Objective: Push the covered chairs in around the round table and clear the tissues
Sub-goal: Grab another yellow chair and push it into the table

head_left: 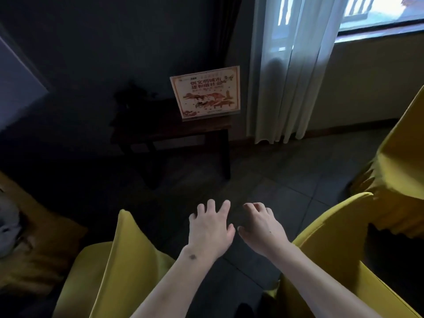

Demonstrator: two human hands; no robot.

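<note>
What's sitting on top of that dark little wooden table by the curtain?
A printed sign in a clear stand sits at the dark side table's right end, beside the white curtain. To its left is a dark shape, possibly a plant, too shadowed to identify.

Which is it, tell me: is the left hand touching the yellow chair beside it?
Apart. The head view shows dark floor between the left hand and the yellow chair.

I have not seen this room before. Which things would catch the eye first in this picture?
Two bare hands, the left hand and the right hand, reach forward over the dark floor, holding nothing. Yellow covered chairs flank them, one at lower left and one at lower right. Beyond stands a printed sign on a dark side table, beside a white curtain.
</note>
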